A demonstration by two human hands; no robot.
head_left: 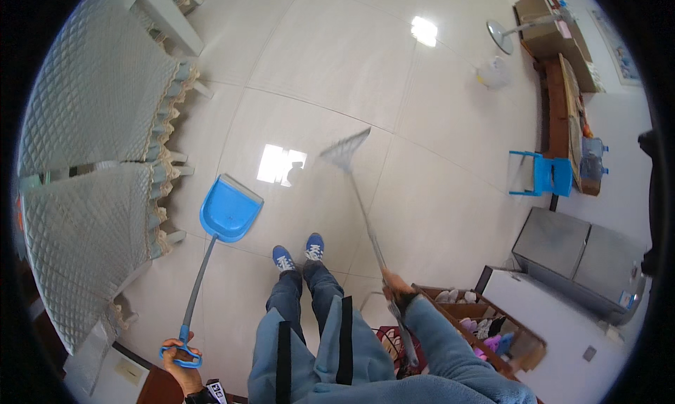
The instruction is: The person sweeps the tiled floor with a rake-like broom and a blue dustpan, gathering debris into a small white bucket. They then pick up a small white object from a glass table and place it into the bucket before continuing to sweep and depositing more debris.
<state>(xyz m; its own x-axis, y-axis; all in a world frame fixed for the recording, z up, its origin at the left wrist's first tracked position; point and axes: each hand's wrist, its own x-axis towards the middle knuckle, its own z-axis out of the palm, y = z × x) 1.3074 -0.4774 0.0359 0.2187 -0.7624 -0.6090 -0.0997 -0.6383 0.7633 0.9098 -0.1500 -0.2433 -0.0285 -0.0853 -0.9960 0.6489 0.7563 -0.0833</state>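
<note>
My left hand [181, 365] is closed round the blue loop handle of a long-handled dustpan [232, 209]. Its blue pan lies on the tiled floor ahead and to the left of my feet, with its mouth turned away from me. My right hand [399, 288] grips the grey pole of a broom [370, 228]. The triangular broom head, slightly smeared by motion, is on or just above the floor, right of the dustpan and apart from it. Whether its bristles touch the tiles I cannot tell.
Sofas with quilted, ruffled covers [105, 109] line the left side. On the right stand a small blue chair [545, 174], a grey fridge [580, 253] and a wooden shoe rack [520, 334]. A pale plastic bag [493, 72] lies farther off, near a round-based stand [500, 37].
</note>
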